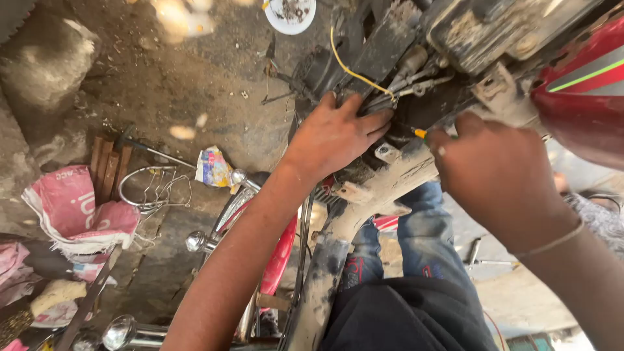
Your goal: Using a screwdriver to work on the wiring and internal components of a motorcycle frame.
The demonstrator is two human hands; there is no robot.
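Observation:
My left hand [335, 133] lies flat with spread fingers on the dirty black parts of a motorcycle frame [383, 188], just below a yellow wire [354, 71]. My right hand [497, 172] is closed around a screwdriver whose yellow-green handle end [421, 132] pokes out toward the frame. The screwdriver's tip is hidden among the cables. A red fuel tank [582, 97] sits at the upper right, above my right hand.
On the dirt floor are a white bowl of small parts [290, 13], a pink sack [75, 211], a wire ring [153, 188], a hammer [146, 148] and chrome indicators [198, 242]. My jeans-clad legs [416, 240] are below the frame.

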